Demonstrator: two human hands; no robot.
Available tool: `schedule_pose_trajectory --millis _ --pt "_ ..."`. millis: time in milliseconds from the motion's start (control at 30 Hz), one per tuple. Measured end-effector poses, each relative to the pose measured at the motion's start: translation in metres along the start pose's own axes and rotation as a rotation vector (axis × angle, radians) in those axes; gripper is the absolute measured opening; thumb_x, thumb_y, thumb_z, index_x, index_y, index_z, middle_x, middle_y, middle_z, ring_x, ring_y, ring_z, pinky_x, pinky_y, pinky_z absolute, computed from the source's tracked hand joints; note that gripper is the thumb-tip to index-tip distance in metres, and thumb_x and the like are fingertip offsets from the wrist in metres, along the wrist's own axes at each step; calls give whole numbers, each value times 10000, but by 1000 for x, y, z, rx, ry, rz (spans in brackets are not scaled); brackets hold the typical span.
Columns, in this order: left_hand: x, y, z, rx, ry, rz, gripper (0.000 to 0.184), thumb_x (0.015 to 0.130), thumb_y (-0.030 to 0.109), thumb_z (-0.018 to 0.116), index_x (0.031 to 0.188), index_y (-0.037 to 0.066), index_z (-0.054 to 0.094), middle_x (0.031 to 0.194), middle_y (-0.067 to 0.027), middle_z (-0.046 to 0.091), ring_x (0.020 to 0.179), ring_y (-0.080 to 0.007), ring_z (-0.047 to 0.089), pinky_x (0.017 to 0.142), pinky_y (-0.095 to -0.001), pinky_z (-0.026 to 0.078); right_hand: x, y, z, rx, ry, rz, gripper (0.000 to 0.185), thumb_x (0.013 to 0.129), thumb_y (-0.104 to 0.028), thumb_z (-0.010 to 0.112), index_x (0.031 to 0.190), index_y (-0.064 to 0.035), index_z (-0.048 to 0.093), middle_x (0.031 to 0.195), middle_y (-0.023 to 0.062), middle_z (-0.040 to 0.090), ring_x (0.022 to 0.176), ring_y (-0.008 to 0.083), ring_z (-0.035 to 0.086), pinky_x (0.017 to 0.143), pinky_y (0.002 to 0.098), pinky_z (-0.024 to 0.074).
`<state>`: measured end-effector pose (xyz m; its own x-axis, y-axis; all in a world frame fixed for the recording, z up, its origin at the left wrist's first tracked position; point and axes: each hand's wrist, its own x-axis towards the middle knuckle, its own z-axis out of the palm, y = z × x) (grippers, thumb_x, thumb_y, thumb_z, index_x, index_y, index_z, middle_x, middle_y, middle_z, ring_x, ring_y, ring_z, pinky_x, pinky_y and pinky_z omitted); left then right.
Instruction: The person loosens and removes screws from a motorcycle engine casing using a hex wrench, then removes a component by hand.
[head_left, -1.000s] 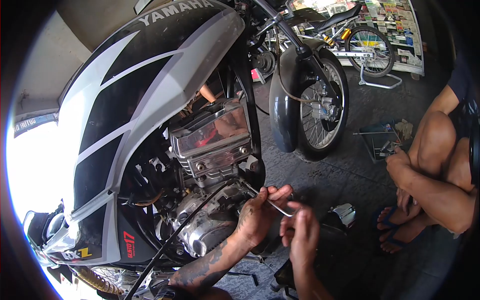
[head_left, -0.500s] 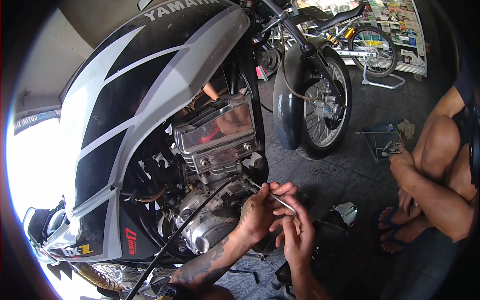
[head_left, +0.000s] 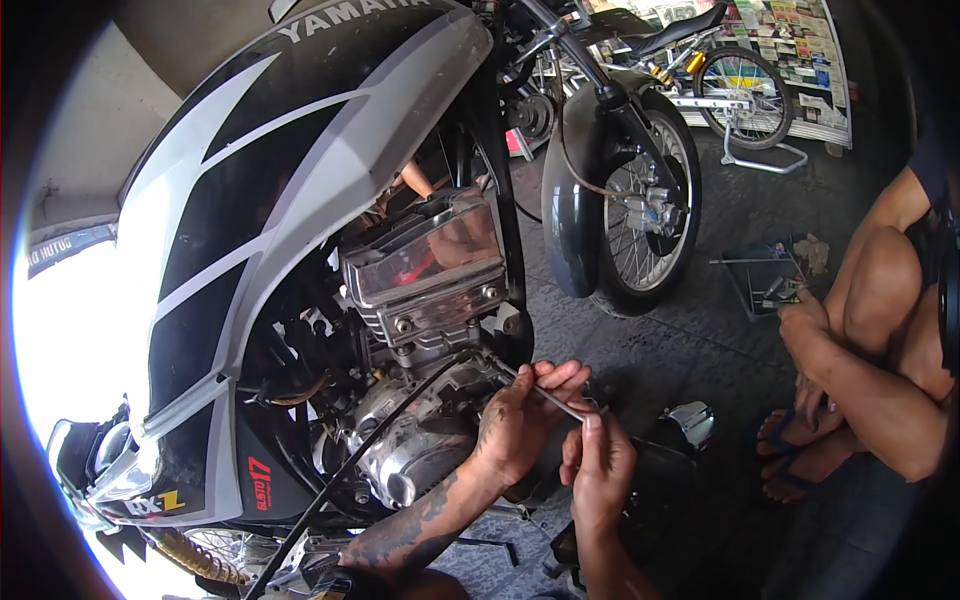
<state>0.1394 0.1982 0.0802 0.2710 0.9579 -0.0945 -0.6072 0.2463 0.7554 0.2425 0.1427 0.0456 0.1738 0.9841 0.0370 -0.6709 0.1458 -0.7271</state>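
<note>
A thin metal rod tool (head_left: 556,402) slants from the engine's right side down to my hands. My left hand (head_left: 520,425) steadies its middle between thumb and fingers, palm up, beside the engine case (head_left: 400,465). Closed on the tool's outer end is my right hand (head_left: 600,465), thumb on top. The tool's far tip is too small to make out against the engine. A black cable (head_left: 350,462) runs across the case. Above it sits the finned cylinder with its shiny cover (head_left: 430,262), under the black and silver tank (head_left: 300,150).
At the right a person crouches, one hand (head_left: 805,325) at a tray of tools (head_left: 750,290). The front wheel (head_left: 650,215) stands ahead of the engine. A shiny metal part (head_left: 690,425) lies on the floor beyond my right hand. Another two-wheeler (head_left: 745,95) is behind.
My right hand's fingers were apart around the tool's bent end and have closed on it. My left hand has stayed nearly in place. The view has shifted slightly.
</note>
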Motion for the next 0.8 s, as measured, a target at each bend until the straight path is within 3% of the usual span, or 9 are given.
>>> schedule_pose_trajectory --millis 133,200,233,367,433,533,600,700,800 --pt "-6 4 8 -19 9 -51 314 995 329 351 1054 72 522 1169 -124 601 1251 -314 446 1028 -425 366 4 -14 14 -81 -12 -96 183 929 -20 474 1042 -24 617 715 16 542 530 46 450 429 190 360" --pt "-7 5 10 -29 54 -71 296 987 326 384 1050 71 519 1177 -128 592 1249 -319 446 994 -418 394 8 -12 9 -480 -171 -557 229 871 77 438 934 -8 642 750 35 545 546 44 471 389 187 345" --pt "-7 4 8 -16 11 -82 287 985 322 391 1045 72 519 1171 -127 595 1246 -317 450 976 -403 415 10 -6 3 -528 -205 -638 299 822 117 422 902 -19 676 796 60 567 568 61 507 392 196 352" --pt "-4 0 5 11 -6 -71 267 983 312 400 1034 78 518 1154 -117 607 1232 -306 465 891 -350 479 7 -1 -7 -581 -255 -660 344 845 97 413 1083 -20 632 877 83 599 594 71 536 397 180 366" --pt "-4 3 4 25 16 -44 267 983 313 399 1035 79 519 1157 -116 609 1229 -306 468 883 -350 482 -7 -16 7 -148 -130 -231 406 855 62 490 1235 -68 546 959 100 618 684 103 598 468 203 425" --pt "-5 7 -1 5 -20 -116 279 987 314 380 1046 81 521 1170 -115 608 1228 -305 469 924 -370 458 -7 -9 0 -33 -151 -153 477 883 34 474 1349 -49 414 979 106 629 668 70 579 423 164 395" --pt "-5 4 -2 -7 -38 -80 292 991 315 357 1064 83 519 1182 -113 605 1225 -306 471 984 -393 413 -3 -7 -6 -127 -166 -74 410 876 66 460 1272 -35 503 935 98 640 651 82 571 461 189 417" --pt "-6 2 -1 6 -25 -104 277 989 302 365 1060 90 528 1187 -115 604 1235 -297 463 1042 -439 340 11 -7 -6 -496 -122 -447 293 806 144 463 926 -13 680 911 96 634 711 141 573 595 247 465" --pt "-7 2 6 47 35 -111 271 986 301 370 1057 91 526 1201 -120 595 1246 -292 454 1079 -463 289 29 -6 -7 -596 -133 -684 307 766 171 463 867 -10 690 947 104 620 818 152 564 603 248 465"
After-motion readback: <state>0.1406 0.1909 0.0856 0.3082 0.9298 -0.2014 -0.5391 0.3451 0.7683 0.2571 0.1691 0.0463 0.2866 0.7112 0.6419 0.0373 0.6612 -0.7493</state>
